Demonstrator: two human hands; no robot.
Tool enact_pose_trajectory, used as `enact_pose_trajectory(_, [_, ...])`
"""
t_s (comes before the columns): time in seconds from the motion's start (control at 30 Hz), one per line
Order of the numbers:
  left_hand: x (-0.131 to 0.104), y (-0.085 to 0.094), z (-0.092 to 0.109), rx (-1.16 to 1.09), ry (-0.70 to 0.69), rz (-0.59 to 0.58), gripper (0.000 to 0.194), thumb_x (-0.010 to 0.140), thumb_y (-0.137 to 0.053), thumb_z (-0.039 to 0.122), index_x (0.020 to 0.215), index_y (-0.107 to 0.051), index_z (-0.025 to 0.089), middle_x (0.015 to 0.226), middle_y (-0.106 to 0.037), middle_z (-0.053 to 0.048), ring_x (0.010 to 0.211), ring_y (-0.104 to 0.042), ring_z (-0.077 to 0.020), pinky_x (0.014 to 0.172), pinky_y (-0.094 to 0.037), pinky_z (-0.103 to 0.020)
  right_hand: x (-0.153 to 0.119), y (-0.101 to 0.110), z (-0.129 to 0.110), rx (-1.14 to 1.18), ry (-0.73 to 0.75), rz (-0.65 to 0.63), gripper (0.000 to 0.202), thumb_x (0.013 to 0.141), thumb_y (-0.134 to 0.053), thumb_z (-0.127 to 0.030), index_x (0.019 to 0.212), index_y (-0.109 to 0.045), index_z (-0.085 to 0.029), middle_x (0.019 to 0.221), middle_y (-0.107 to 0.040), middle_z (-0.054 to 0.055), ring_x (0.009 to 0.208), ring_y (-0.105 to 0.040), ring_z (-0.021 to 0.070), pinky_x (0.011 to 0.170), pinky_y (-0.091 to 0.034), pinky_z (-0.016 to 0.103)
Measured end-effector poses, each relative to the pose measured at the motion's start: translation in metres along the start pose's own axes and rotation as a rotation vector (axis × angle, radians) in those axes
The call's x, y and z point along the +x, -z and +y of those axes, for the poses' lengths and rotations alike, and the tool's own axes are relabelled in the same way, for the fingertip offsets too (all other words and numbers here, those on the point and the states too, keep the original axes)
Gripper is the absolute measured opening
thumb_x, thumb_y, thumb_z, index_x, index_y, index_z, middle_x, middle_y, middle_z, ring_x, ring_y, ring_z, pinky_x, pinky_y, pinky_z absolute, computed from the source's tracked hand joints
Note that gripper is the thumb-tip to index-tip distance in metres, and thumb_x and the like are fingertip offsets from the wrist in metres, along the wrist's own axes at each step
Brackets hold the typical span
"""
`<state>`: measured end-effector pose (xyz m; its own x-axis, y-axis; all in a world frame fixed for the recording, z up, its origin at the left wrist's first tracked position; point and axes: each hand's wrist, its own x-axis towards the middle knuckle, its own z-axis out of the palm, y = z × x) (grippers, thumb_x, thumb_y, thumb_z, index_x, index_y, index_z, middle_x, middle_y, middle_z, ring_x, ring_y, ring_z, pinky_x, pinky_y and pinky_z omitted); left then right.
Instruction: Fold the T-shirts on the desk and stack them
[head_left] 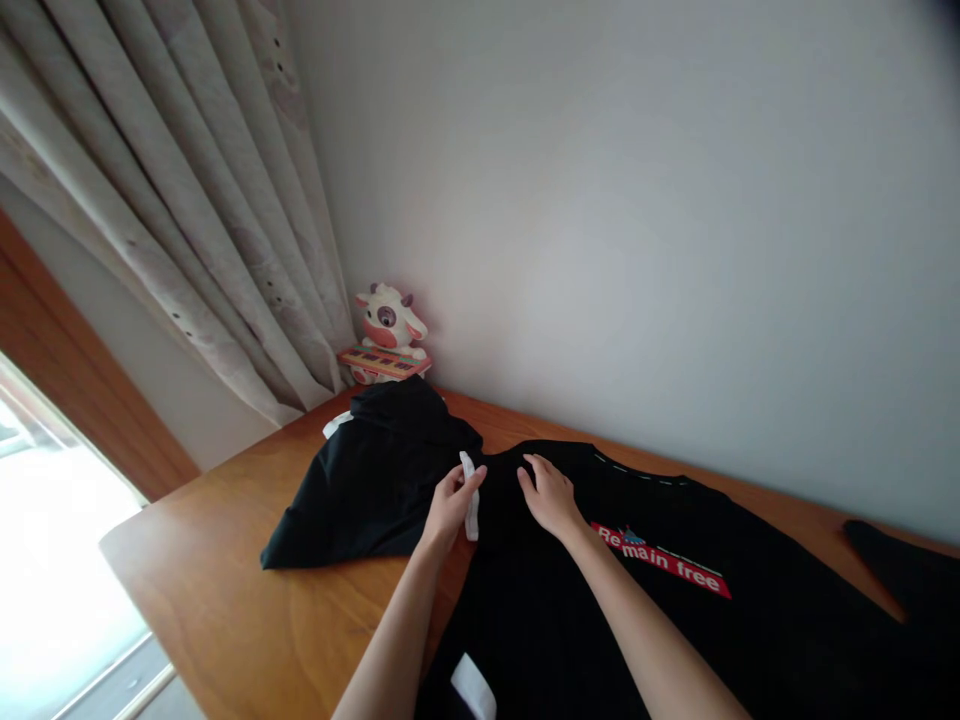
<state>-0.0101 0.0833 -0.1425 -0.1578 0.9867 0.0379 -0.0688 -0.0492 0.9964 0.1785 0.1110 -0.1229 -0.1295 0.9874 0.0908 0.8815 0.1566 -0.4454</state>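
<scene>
A black shirt (555,600) with a red "Remain free" print lies spread on the wooden table (300,610). To its left is a bunched dark garment (367,480) with a white patch at its far left edge. My left hand (450,505) is closed on a white strip (471,500) between thumb and fingers, beside the spot where the two garments meet. My right hand (551,495) rests over the shirt's upper left part, fingers apart and nothing visible in it. Another white piece (474,688) shows near the bottom of the shirt.
A toy cow with a keyboard (386,340) stands in the back corner, against the grey wall (615,220). A pale curtain (195,200) hangs at the left. More black cloth (915,570) lies at the far right.
</scene>
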Motion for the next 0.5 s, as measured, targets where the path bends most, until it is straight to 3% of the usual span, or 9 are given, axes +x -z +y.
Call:
enact_pose_trajectory(0.07, [0.003,-0.001,0.001,0.188,-0.075,-0.004,0.037,0.079,-0.070,0.048,0.095,-0.071,0.014,0.073,-0.066,-0.002,0.068,-0.063,-0.0165,0.062,-0.047,-0.024,-0.019,0.003,0.002,-0.011,0.026,0.042,0.048,0.103,-0.036,-0.036,0.144,-0.053,-0.017,0.154,-0.049,0.015,0.144,-0.043,0.0263,0.117,-0.031,0.050])
enact_pose_trajectory(0.17, [0.011,-0.006,0.008,0.260,-0.124,0.033,0.025,0.078,-0.068,0.036,0.090,-0.069,0.015,0.076,-0.065,-0.002,0.076,-0.062,-0.0188,0.072,-0.049,-0.027,-0.054,0.010,0.009,0.046,0.117,0.133,0.042,0.098,-0.046,-0.035,0.133,-0.062,-0.019,0.145,-0.058,0.015,0.137,-0.051,0.0288,0.115,-0.035,0.049])
enact_pose_trajectory(0.23, [0.014,-0.018,0.019,0.288,-0.161,0.068,0.023,0.079,-0.065,0.032,0.095,-0.070,0.016,0.086,-0.066,-0.004,0.089,-0.063,-0.0214,0.082,-0.049,-0.030,-0.075,0.015,0.014,0.213,0.179,0.204,0.039,0.096,-0.050,-0.040,0.126,-0.067,-0.021,0.136,-0.064,0.014,0.129,-0.057,0.0297,0.112,-0.040,0.049])
enact_pose_trajectory(0.3, [0.009,-0.037,0.033,0.305,-0.200,0.034,0.026,0.081,-0.064,0.031,0.103,-0.070,0.017,0.094,-0.066,-0.005,0.092,-0.062,-0.0210,0.085,-0.050,-0.031,-0.090,0.021,0.018,0.482,0.117,0.225,0.041,0.094,-0.054,-0.051,0.121,-0.067,-0.023,0.129,-0.068,0.012,0.120,-0.063,0.0290,0.105,-0.048,0.046])
enact_pose_trajectory(0.33, [0.004,-0.048,0.040,0.294,-0.212,-0.050,0.031,0.083,-0.064,0.033,0.109,-0.069,0.018,0.098,-0.066,-0.006,0.089,-0.062,-0.0194,0.083,-0.051,-0.030,-0.095,0.023,0.020,0.640,0.025,0.209,0.046,0.092,-0.056,-0.057,0.121,-0.067,-0.023,0.124,-0.070,0.012,0.112,-0.067,0.0284,0.098,-0.053,0.045])
enact_pose_trajectory(0.43, [-0.017,-0.078,0.058,0.210,-0.215,-0.475,0.049,0.093,-0.058,0.045,0.135,-0.059,0.020,0.114,-0.065,-0.009,0.079,-0.064,-0.0150,0.071,-0.055,-0.028,-0.103,0.028,0.031,1.077,-0.337,0.110,0.062,0.086,-0.056,-0.071,0.122,-0.062,-0.022,0.106,-0.074,0.010,0.086,-0.074,0.0261,0.069,-0.061,0.037])
enact_pose_trajectory(0.5, [-0.026,-0.092,0.061,0.259,-0.260,-0.622,0.049,0.098,-0.050,0.047,0.140,-0.056,0.021,0.122,-0.064,-0.012,0.085,-0.067,-0.0168,0.071,-0.058,-0.029,-0.106,0.026,0.040,1.217,-0.468,0.081,0.067,0.082,-0.061,-0.071,0.126,-0.057,-0.020,0.092,-0.074,0.008,0.078,-0.074,0.0250,0.059,-0.060,0.033])
